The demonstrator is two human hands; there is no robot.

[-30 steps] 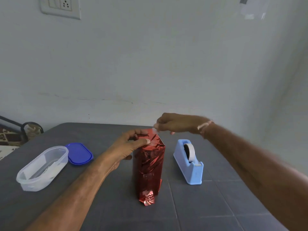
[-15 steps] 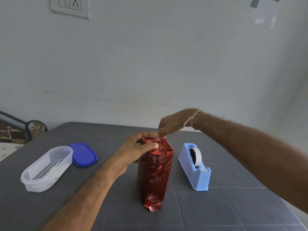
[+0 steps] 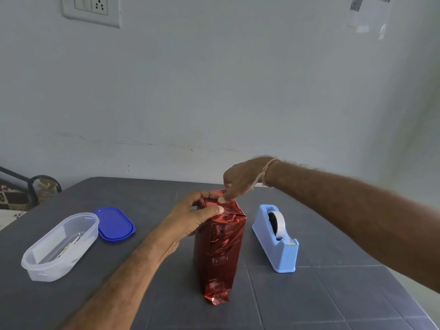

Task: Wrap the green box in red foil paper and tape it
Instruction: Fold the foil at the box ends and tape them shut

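The box, fully covered in crinkled red foil (image 3: 220,248), stands upright in the middle of the dark table; no green shows. My left hand (image 3: 192,217) grips its upper left side, thumb pressing the folded foil at the top edge. My right hand (image 3: 240,181) reaches down from above, fingertips pinching at the folded foil on the box's top; whether a piece of tape is between them I cannot tell. A light blue tape dispenser (image 3: 277,239) with a white roll stands just right of the box.
A clear oval plastic container (image 3: 59,246) with small items inside lies at the left, its blue lid (image 3: 115,223) beside it. The dark grey table (image 3: 321,301) ends near the white wall behind. A chair frame (image 3: 31,186) shows at far left.
My right hand has come down from above the dispenser side onto the top of the wrapped box. My left hand keeps its hold on the box's upper side.
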